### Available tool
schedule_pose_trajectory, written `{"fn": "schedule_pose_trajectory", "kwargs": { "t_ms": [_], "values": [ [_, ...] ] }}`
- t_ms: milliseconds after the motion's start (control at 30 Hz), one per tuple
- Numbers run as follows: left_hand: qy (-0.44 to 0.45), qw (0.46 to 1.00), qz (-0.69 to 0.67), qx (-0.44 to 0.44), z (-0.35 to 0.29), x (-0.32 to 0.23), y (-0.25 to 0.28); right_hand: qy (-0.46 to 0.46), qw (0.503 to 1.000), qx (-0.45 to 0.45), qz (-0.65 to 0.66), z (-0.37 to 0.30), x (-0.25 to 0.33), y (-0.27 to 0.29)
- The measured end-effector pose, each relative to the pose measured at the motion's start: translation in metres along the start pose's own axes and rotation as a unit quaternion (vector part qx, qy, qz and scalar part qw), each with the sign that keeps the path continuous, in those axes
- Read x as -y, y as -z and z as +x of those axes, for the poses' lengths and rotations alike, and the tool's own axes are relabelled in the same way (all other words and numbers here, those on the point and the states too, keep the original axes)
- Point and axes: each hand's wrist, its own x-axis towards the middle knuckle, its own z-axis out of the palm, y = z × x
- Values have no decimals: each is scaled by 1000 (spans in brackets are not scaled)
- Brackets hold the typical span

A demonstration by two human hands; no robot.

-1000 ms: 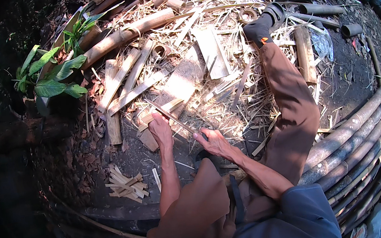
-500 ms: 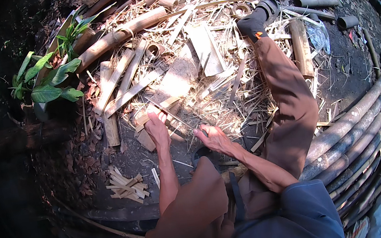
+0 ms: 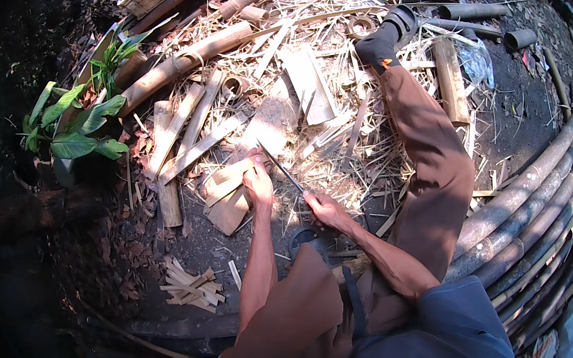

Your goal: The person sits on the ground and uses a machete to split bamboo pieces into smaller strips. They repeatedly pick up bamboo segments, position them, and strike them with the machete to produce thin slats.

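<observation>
My left hand (image 3: 257, 184) is closed on a pale, flat bamboo strip (image 3: 225, 188), which sticks out to the left of my fingers. My right hand (image 3: 327, 211) grips a long, thin knife (image 3: 280, 167) by its handle end. The dark blade slants up and left, its tip just beyond my left fingers; whether its edge touches the strip I cannot tell. Below the strip lies a flat wooden board (image 3: 229, 214) on the ground.
A small heap of cut bamboo strips (image 3: 193, 284) lies at lower left. Split bamboo pieces (image 3: 186, 137) and shavings (image 3: 346, 52) litter the ground ahead. Long bamboo poles (image 3: 528, 190) are stacked on the right. A leafy plant (image 3: 76, 129) grows at far left.
My left hand has moved right and slightly away from me, with the strip now showing more fully to its left. The knife has swung to a steeper slant, its tip farther right.
</observation>
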Motion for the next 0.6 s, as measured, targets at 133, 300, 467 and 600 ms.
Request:
{"fn": "schedule_pose_trajectory", "kwargs": {
  "t_ms": [133, 300, 467, 600],
  "values": [
    [98, 943, -296, 119, -1, 24, 25, 78, 991, -77, -74, -12, 10, 11],
    [358, 846, -210, 334, -5, -7, 85, 77, 986, -20, -146, -12, 41, 18],
    [408, 777, -447, 173, -16, 0, 119, 92, 987, -36, -126, -6, 34, 4],
    [326, 826, -459, 8, -39, -33, 108, 114, 986, -59, -108, 1, 31, -4]
  ]
}}
